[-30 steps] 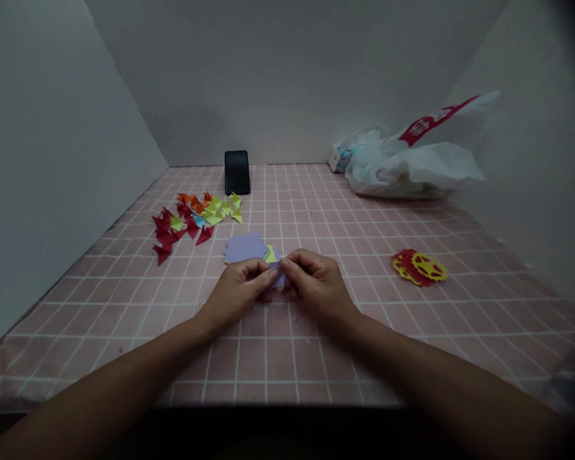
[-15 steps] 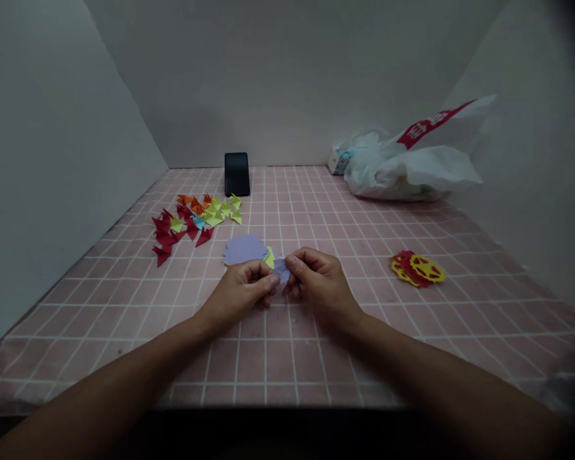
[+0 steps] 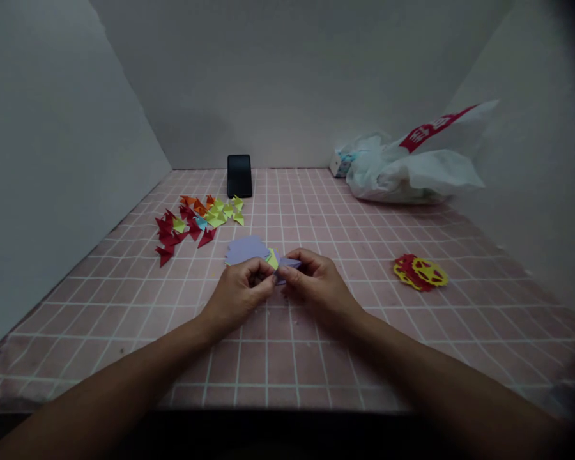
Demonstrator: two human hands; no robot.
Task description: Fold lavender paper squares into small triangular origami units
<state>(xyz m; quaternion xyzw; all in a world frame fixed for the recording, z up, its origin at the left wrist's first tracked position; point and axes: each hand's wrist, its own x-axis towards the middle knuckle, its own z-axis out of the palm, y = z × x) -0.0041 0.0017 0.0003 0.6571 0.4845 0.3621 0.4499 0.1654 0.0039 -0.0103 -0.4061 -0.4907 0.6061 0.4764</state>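
Between my two hands is a small folded piece of purple paper (image 3: 289, 262). My left hand (image 3: 244, 287) pinches its left end between thumb and fingers. My right hand (image 3: 319, 279) is closed on its right side, the thumb pressed along a fold. Fingers cover much of the paper, so its full shape is hidden. Just behind my left hand lies a stack of purple paper sheets (image 3: 247, 248), with yellow paper (image 3: 273, 258) showing at its right edge. Farther back on the left sit several folded paper cranes (image 3: 194, 220) in red, orange, yellow and blue.
A black phone (image 3: 239, 176) leans upright near the back wall. At the back right lies a white plastic bag (image 3: 407, 176) beside a small box (image 3: 339, 163). Red and yellow cut-out discs (image 3: 420, 273) rest on the right of the pink checked tablecloth (image 3: 364, 230).
My right thumb and fingers have shifted on the purple paper, which now shows as a narrower, pointed fold. My left hand keeps its pinch. The whole view has moved slightly.
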